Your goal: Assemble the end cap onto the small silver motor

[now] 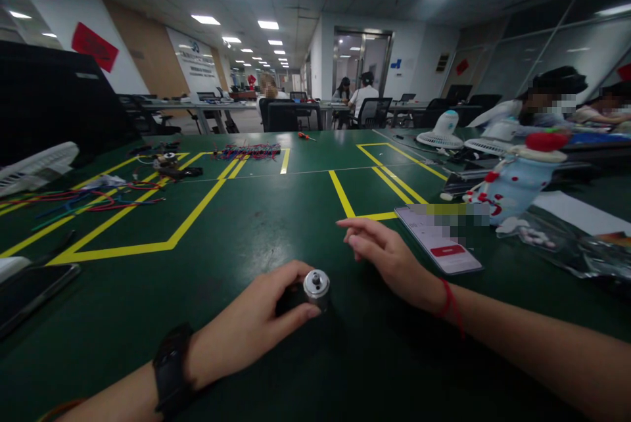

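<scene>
A small silver cylindrical metal part (316,285) with a short shaft on top stands upright near the front middle of the green table (266,225). My left hand (261,317), with a black watch at the wrist, is wrapped round it from the left, thumb on the near side. To the right and a little farther back, my right hand (387,254) hovers over the table with its fingers partly stretched and nothing in them. A phone (434,238) lies just beyond my right hand.
Loose wires (98,202) and a wire bundle (249,151) lie at the left and back. A screwdriver (306,137) is at the far edge. A blue bottle (525,185), plastic bags (552,244) and white fans (441,131) stand or lie right. Another phone (37,290) lies left.
</scene>
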`<control>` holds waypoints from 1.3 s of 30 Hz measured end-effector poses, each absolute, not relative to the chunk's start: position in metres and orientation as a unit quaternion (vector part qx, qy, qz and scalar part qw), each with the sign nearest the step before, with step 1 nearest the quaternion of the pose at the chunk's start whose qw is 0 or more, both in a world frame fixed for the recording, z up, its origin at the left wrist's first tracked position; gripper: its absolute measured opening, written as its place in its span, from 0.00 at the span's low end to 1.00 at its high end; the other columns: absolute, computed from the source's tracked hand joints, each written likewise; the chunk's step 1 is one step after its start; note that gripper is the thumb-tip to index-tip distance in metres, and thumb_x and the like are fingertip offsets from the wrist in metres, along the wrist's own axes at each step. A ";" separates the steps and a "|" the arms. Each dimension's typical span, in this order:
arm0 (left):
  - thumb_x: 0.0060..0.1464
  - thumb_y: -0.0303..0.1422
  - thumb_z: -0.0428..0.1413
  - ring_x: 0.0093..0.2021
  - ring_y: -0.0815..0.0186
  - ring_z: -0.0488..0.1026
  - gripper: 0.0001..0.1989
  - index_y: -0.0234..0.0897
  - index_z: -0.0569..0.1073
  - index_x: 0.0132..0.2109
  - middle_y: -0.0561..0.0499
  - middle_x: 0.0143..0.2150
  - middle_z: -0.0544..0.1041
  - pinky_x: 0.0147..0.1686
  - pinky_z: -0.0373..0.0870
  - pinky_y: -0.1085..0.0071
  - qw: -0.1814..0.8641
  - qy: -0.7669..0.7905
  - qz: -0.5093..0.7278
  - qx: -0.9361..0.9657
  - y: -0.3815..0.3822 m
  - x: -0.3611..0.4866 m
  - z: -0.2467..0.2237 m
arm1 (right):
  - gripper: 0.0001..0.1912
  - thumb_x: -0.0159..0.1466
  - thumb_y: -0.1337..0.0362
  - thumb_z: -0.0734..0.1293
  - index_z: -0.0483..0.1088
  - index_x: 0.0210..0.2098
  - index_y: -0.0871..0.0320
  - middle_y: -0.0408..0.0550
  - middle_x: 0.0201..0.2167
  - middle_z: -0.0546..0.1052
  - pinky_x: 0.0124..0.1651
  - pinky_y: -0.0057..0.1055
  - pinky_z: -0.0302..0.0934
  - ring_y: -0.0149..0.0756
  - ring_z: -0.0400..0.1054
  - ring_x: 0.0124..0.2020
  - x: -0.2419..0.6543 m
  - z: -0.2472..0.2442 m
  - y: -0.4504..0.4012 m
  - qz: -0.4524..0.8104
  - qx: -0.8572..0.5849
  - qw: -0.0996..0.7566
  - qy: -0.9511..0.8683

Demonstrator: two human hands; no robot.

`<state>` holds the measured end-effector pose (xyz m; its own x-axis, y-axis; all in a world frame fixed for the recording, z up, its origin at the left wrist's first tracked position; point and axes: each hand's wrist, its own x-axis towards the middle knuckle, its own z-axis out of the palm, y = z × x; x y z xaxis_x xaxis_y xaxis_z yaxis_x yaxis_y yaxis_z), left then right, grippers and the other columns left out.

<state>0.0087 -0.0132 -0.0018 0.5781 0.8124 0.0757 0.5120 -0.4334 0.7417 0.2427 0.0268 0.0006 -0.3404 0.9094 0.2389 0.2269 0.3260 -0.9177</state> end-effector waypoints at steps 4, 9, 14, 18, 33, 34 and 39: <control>0.60 0.31 0.55 0.42 0.62 0.71 0.11 0.43 0.67 0.50 0.53 0.45 0.73 0.41 0.66 0.69 0.356 0.404 0.215 0.815 -0.013 0.008 -0.002 | 0.15 0.63 0.59 0.62 0.68 0.46 0.60 0.44 0.30 0.69 0.24 0.25 0.53 0.26 0.59 0.24 0.261 -0.015 0.055 0.474 -0.470 0.425 -0.611; 0.60 0.30 0.55 0.43 0.62 0.70 0.12 0.43 0.67 0.50 0.53 0.45 0.73 0.42 0.66 0.68 0.352 0.405 0.216 0.816 -0.012 0.008 -0.003 | 0.13 0.61 0.61 0.64 0.71 0.43 0.59 0.43 0.29 0.70 0.24 0.25 0.53 0.27 0.61 0.25 0.261 -0.017 0.056 0.466 -0.466 0.411 -0.630; 0.60 0.32 0.55 0.42 0.63 0.71 0.12 0.45 0.67 0.50 0.55 0.45 0.74 0.41 0.66 0.70 0.350 0.406 0.220 0.815 -0.013 0.008 -0.003 | 0.10 0.61 0.64 0.63 0.72 0.41 0.60 0.43 0.28 0.72 0.26 0.26 0.55 0.27 0.62 0.25 0.258 -0.009 0.048 0.439 -0.477 0.378 -0.661; 0.60 0.32 0.55 0.42 0.63 0.70 0.11 0.45 0.67 0.50 0.54 0.44 0.74 0.40 0.66 0.70 0.350 0.402 0.221 0.816 -0.014 0.009 -0.003 | 0.09 0.61 0.64 0.64 0.72 0.39 0.60 0.44 0.30 0.74 0.30 0.27 0.58 0.28 0.65 0.28 0.256 -0.007 0.047 0.421 -0.476 0.358 -0.684; 0.60 0.33 0.54 0.39 0.62 0.70 0.09 0.42 0.66 0.48 0.53 0.42 0.73 0.38 0.66 0.68 0.325 0.415 0.210 0.824 -0.013 0.010 -0.006 | 0.07 0.58 0.68 0.68 0.74 0.36 0.56 0.46 0.40 0.69 0.47 0.34 0.59 0.35 0.64 0.43 0.217 0.016 0.008 0.237 -0.314 0.358 -0.847; 0.60 0.33 0.54 0.39 0.62 0.70 0.09 0.42 0.66 0.48 0.53 0.42 0.73 0.38 0.66 0.68 0.325 0.414 0.209 0.824 -0.013 0.010 -0.006 | 0.06 0.58 0.68 0.68 0.74 0.35 0.56 0.46 0.39 0.69 0.47 0.34 0.59 0.35 0.64 0.43 0.217 0.017 0.008 0.240 -0.314 0.356 -0.847; 0.60 0.33 0.54 0.39 0.62 0.70 0.09 0.42 0.66 0.47 0.53 0.42 0.73 0.39 0.66 0.68 0.332 0.415 0.207 0.821 -0.013 0.011 -0.003 | 0.03 0.60 0.67 0.67 0.72 0.34 0.57 0.46 0.37 0.70 0.44 0.31 0.60 0.33 0.65 0.40 0.227 0.024 0.015 0.273 -0.316 0.381 -0.825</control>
<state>0.0109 -0.0131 -0.0035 0.5696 0.8194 0.0645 0.5448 -0.4352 0.7168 0.2265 0.0149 0.0236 -0.5093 0.7301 0.4556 0.3136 0.6505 -0.6917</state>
